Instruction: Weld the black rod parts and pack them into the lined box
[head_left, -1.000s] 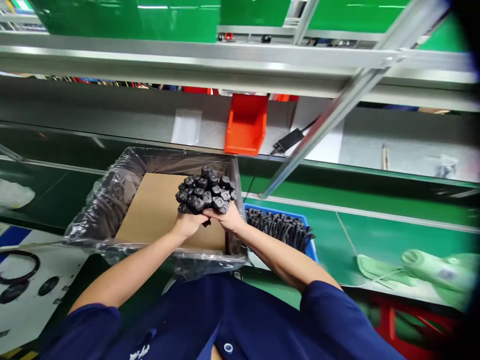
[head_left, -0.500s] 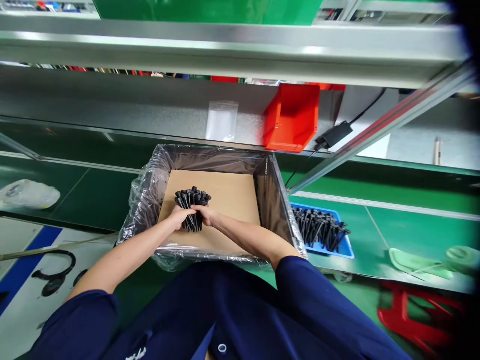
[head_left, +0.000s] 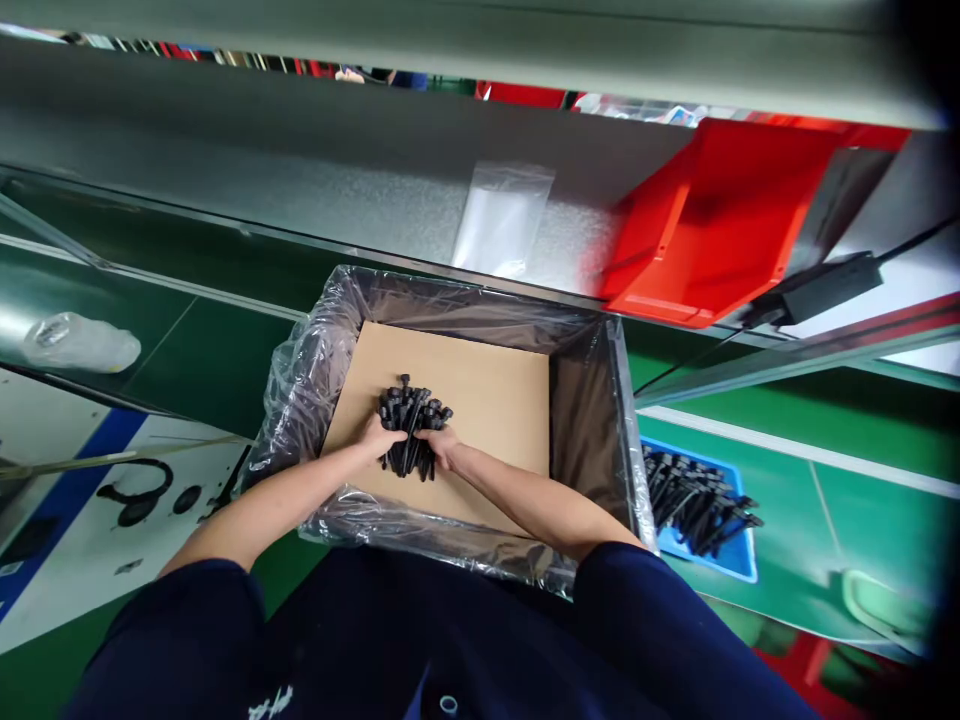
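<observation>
A bundle of black thin-stemmed parts with thicker heads [head_left: 409, 420] is between my two hands, over the brown cardboard sheet inside a plastic-lined box [head_left: 587, 400]. Their exact kind is too small to tell. My left hand [head_left: 377, 438] is closed on the bundle's left side, thumb across the stems. From the right, my right hand [head_left: 442, 446] grips the same bundle, its fingers partly hidden behind the parts. The cardboard sheet [head_left: 487, 390] lies flat in the box. More of these black parts [head_left: 697, 500] fill a blue tray [head_left: 739, 570] to the right.
Behind the box runs a metal shelf [head_left: 315, 195] bearing a clear plastic bag [head_left: 502, 220], a red bin [head_left: 735, 220] and a black power adapter [head_left: 825, 290]. A slanted metal post [head_left: 750, 378] rises at right. A crumpled plastic bag [head_left: 82, 343] lies left.
The view has shifted closer, so the shelf and red bin appear larger. The bundle's heads are spread wider and my hands stand slightly farther apart, both still holding it.
</observation>
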